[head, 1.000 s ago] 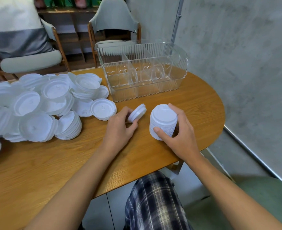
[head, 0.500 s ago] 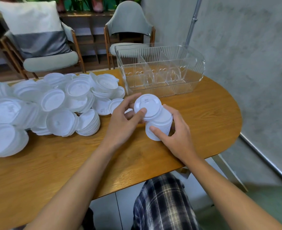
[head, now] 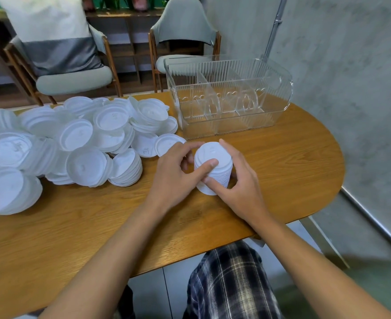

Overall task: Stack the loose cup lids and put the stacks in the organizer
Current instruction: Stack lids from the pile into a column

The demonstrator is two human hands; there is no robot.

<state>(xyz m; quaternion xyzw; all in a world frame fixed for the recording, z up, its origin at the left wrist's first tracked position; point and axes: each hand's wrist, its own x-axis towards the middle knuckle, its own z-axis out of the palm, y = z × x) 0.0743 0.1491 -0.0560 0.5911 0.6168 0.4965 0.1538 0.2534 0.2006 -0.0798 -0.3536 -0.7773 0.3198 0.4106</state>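
A stack of white cup lids (head: pixel 215 157) stands upright on the wooden table (head: pixel 282 162), in front of the clear plastic organizer (head: pixel 229 97). My left hand (head: pixel 176 171) grips the stack from the left, its thumb lying across the top lid. My right hand (head: pixel 238 178) wraps the stack from the right, thumb against its lower side. A big heap of loose white lids (head: pixel 74 143) covers the table's left part. The organizer's compartments hold no lids.
Two chairs (head: pixel 185 40) stand behind the table, one with a grey and white cushion (head: pixel 51 33). A concrete wall (head: pixel 339 54) runs along the right. The table's rounded edge lies close to the organizer's right end.
My left hand brought a few lids from the table onto the stack and now presses them down level. The right hand kept hold of the stack. The camera shifted left.
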